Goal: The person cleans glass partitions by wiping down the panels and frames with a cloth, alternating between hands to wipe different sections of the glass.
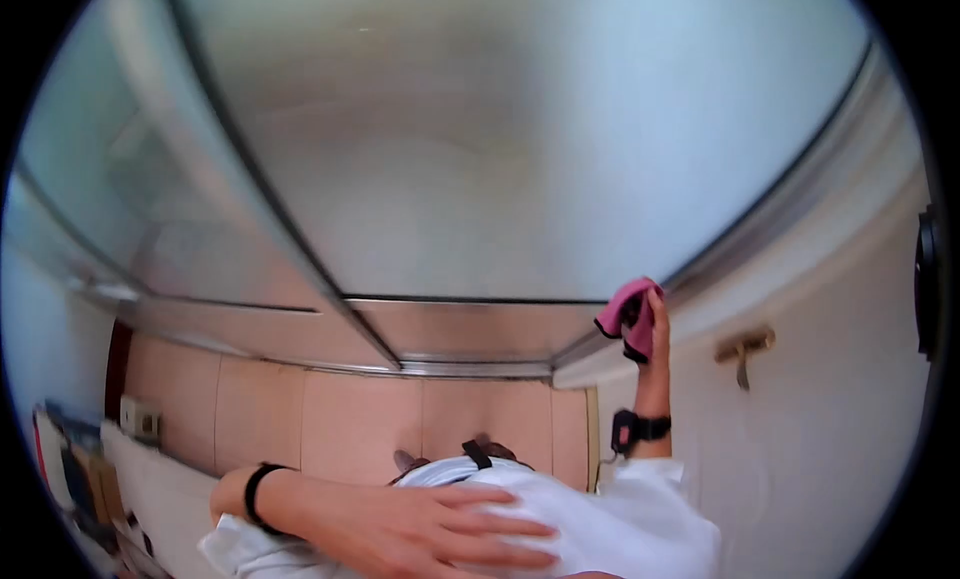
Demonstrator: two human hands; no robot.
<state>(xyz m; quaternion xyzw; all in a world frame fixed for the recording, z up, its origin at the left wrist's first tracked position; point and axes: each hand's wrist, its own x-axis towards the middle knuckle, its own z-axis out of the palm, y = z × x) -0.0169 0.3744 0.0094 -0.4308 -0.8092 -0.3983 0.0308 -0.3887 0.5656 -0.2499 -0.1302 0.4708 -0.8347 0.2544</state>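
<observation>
- The right hand is curling partly closed around 1 pink cloth, which is overlapping the glass panel's lower right corner in view.
- The left hand is lying open over the white shirt, seemingly gripping nothing.
- A loose grip could be risking the cloth's snagging on the frame.
- Soft, black-edged folds are contrasting with cloudy, flat-looking glass.
</observation>
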